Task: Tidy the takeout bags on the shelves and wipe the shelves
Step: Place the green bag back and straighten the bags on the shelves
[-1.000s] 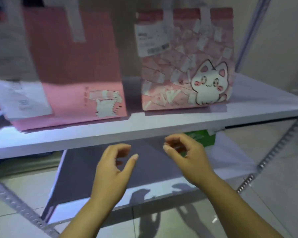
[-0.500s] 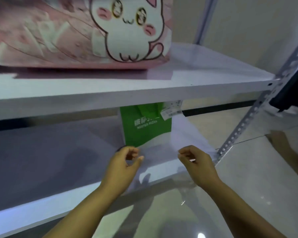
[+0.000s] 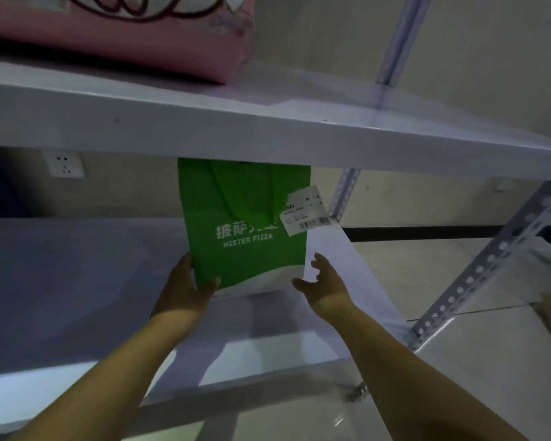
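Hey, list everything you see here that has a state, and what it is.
green bag: upright on lower shelf, gripped at lower left corner.
receipt: attached to green bag, tilted.
pink bag: standing on upper shelf.
left hand: grips green bag.
right hand: open, beside the bag's right edge.
wall socket: nothing plugged in.

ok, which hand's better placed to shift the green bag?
Left. The left hand grips the green bag at its lower left corner, thumb on front; the right hand is open beside its right edge.

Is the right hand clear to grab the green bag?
Probably yes: the right hand is open beside the bag, at its right edge, with nothing between them.
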